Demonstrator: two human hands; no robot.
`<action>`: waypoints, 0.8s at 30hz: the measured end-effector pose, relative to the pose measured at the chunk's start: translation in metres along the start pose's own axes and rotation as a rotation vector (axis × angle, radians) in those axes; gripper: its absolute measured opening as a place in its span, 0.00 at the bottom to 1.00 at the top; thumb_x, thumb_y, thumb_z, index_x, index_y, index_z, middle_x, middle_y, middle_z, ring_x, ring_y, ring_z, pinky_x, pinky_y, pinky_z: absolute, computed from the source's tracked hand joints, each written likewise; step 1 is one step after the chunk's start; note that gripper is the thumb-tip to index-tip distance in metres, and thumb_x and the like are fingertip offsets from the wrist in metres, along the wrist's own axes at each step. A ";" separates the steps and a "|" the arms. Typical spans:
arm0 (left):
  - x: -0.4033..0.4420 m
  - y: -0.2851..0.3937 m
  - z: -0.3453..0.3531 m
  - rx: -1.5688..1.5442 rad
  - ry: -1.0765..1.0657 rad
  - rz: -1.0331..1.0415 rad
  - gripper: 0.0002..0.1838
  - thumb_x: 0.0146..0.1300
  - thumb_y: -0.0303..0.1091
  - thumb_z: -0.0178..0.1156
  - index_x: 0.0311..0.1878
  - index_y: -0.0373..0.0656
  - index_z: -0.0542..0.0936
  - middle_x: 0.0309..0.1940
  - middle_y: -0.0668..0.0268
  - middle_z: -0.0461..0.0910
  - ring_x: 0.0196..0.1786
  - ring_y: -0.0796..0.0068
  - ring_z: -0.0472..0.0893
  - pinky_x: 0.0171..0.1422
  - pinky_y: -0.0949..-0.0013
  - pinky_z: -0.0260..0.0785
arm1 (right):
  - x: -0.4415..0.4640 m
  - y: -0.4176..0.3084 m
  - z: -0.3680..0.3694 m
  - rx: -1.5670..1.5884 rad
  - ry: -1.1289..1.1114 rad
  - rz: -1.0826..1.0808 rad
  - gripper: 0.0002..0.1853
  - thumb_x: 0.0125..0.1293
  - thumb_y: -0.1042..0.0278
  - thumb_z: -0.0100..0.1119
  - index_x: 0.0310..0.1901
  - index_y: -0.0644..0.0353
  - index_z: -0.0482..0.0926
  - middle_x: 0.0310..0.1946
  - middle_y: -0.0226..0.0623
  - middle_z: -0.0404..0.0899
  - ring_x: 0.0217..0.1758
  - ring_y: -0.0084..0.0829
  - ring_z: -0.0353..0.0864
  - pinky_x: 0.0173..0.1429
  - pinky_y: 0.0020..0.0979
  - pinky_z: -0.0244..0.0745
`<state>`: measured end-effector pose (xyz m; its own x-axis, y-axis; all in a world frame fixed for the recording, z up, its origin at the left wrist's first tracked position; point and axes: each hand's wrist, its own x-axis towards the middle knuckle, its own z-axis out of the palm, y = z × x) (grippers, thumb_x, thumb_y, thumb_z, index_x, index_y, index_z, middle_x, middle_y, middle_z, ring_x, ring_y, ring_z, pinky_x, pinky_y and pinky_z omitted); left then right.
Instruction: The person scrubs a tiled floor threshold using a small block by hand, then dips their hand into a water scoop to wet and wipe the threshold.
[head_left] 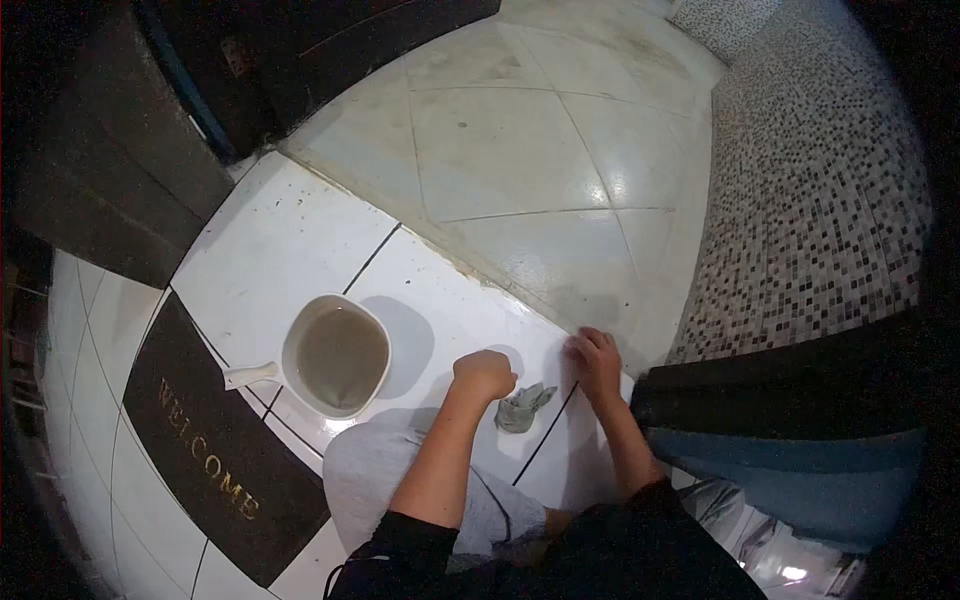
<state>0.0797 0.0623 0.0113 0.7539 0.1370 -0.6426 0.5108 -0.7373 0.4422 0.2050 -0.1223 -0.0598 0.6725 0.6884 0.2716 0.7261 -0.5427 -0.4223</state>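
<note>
My left hand (485, 375) is closed in a fist above the white tiles, and anything inside it is hidden. Just right of it, a crumpled grey cloth (520, 408) lies on the floor, apart from both hands. My right hand (597, 362) is at the edge of the white tiles, its slightly blurred fingers bent and a little apart, with nothing visible in them. A white dipper (386, 345) with a handle stands to the left, holding murky water (342, 360).
A dark WELCOME mat (225, 440) lies at the lower left. Beyond the white tiles is a lower-looking, stained beige tile floor (510, 140). A mosaic wall (800, 220) rises at the right, with a dark door (300, 50) at the upper left.
</note>
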 end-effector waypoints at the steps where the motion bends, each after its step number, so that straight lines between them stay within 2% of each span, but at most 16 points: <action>1: 0.001 0.001 0.001 0.004 0.001 0.007 0.24 0.59 0.52 0.52 0.40 0.37 0.81 0.43 0.53 0.79 0.48 0.56 0.78 0.50 0.57 0.70 | 0.008 -0.002 0.011 0.039 0.031 0.051 0.10 0.50 0.70 0.61 0.36 0.56 0.80 0.43 0.41 0.78 0.45 0.44 0.75 0.48 0.37 0.73; 3: 0.004 -0.001 0.005 0.011 0.017 0.019 0.24 0.59 0.52 0.52 0.40 0.37 0.81 0.43 0.54 0.79 0.48 0.56 0.78 0.50 0.57 0.70 | 0.038 -0.036 0.021 0.025 0.046 -0.106 0.09 0.51 0.68 0.60 0.36 0.58 0.80 0.43 0.42 0.78 0.47 0.44 0.74 0.49 0.39 0.72; 5: 0.004 -0.002 0.006 0.021 0.005 -0.007 0.24 0.59 0.52 0.52 0.40 0.37 0.81 0.43 0.54 0.80 0.48 0.56 0.78 0.50 0.57 0.70 | 0.059 -0.061 0.026 0.023 -0.013 -0.036 0.08 0.51 0.68 0.60 0.34 0.57 0.80 0.43 0.41 0.78 0.46 0.44 0.74 0.48 0.39 0.72; 7: 0.003 -0.005 0.003 0.038 -0.014 -0.028 0.24 0.59 0.52 0.52 0.39 0.37 0.81 0.43 0.54 0.80 0.48 0.56 0.78 0.50 0.57 0.70 | 0.049 -0.046 0.030 0.046 0.034 -0.095 0.08 0.50 0.68 0.61 0.34 0.57 0.80 0.43 0.41 0.78 0.45 0.44 0.75 0.48 0.39 0.73; 8: 0.002 -0.003 -0.001 0.059 -0.057 -0.043 0.22 0.60 0.50 0.52 0.43 0.40 0.80 0.46 0.57 0.79 0.50 0.58 0.78 0.52 0.59 0.70 | 0.042 -0.034 0.027 0.056 0.075 -0.160 0.08 0.50 0.69 0.61 0.34 0.57 0.80 0.43 0.41 0.78 0.45 0.44 0.75 0.49 0.39 0.73; 9: 0.001 -0.002 -0.003 0.078 -0.104 -0.058 0.20 0.60 0.48 0.52 0.47 0.44 0.80 0.50 0.60 0.78 0.53 0.61 0.77 0.54 0.60 0.70 | 0.030 -0.027 0.016 -0.026 0.031 -0.088 0.09 0.49 0.69 0.62 0.34 0.57 0.80 0.44 0.42 0.78 0.44 0.44 0.76 0.48 0.39 0.73; 10: 0.001 0.000 -0.003 0.073 -0.108 -0.055 0.20 0.60 0.48 0.52 0.47 0.44 0.80 0.50 0.60 0.78 0.53 0.61 0.77 0.54 0.60 0.70 | 0.018 -0.015 0.008 0.007 0.090 -0.086 0.09 0.47 0.71 0.63 0.34 0.58 0.80 0.44 0.43 0.78 0.45 0.44 0.76 0.47 0.39 0.74; 13: 0.001 0.002 -0.005 0.039 -0.078 -0.041 0.21 0.60 0.48 0.52 0.47 0.43 0.80 0.50 0.60 0.78 0.53 0.61 0.77 0.54 0.60 0.70 | -0.011 0.004 -0.017 -0.054 0.068 -0.018 0.10 0.46 0.73 0.63 0.34 0.57 0.80 0.43 0.44 0.79 0.43 0.45 0.76 0.46 0.40 0.74; 16: -0.001 0.006 -0.005 0.042 -0.072 -0.034 0.21 0.60 0.48 0.52 0.47 0.44 0.80 0.50 0.60 0.78 0.53 0.61 0.77 0.54 0.60 0.70 | -0.007 0.000 0.001 -0.090 0.131 0.015 0.11 0.47 0.73 0.63 0.35 0.56 0.79 0.42 0.44 0.78 0.44 0.45 0.76 0.47 0.40 0.74; 17: 0.001 0.007 -0.003 0.050 -0.075 -0.044 0.21 0.60 0.48 0.52 0.47 0.44 0.80 0.50 0.61 0.78 0.53 0.62 0.77 0.54 0.60 0.70 | 0.003 -0.009 0.007 0.127 0.060 0.182 0.10 0.47 0.73 0.62 0.35 0.57 0.79 0.43 0.44 0.78 0.45 0.45 0.75 0.47 0.40 0.73; 19: 0.004 0.006 -0.002 0.065 -0.071 -0.057 0.20 0.60 0.48 0.52 0.47 0.44 0.80 0.50 0.61 0.78 0.53 0.62 0.77 0.54 0.60 0.70 | 0.027 -0.028 0.030 -0.003 0.100 -0.098 0.10 0.47 0.73 0.62 0.35 0.58 0.79 0.43 0.43 0.78 0.47 0.44 0.74 0.47 0.40 0.72; 22: 0.007 -0.005 0.002 0.074 -0.094 -0.052 0.21 0.60 0.49 0.52 0.47 0.44 0.80 0.50 0.60 0.78 0.54 0.61 0.76 0.54 0.60 0.69 | 0.045 -0.058 0.023 -0.011 0.009 -0.040 0.09 0.48 0.72 0.61 0.34 0.57 0.79 0.43 0.42 0.78 0.46 0.44 0.75 0.46 0.40 0.72; 24: 0.010 -0.015 0.007 0.026 -0.014 0.012 0.25 0.59 0.52 0.51 0.39 0.35 0.81 0.43 0.51 0.79 0.48 0.53 0.78 0.52 0.56 0.69 | 0.029 -0.043 0.010 0.009 0.040 -0.060 0.09 0.48 0.72 0.61 0.34 0.57 0.79 0.42 0.41 0.78 0.45 0.44 0.75 0.46 0.41 0.72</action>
<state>0.0772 0.0699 -0.0062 0.7540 0.1185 -0.6461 0.4903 -0.7561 0.4335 0.1914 -0.0742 -0.0427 0.6333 0.6998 0.3305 0.7639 -0.4967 -0.4119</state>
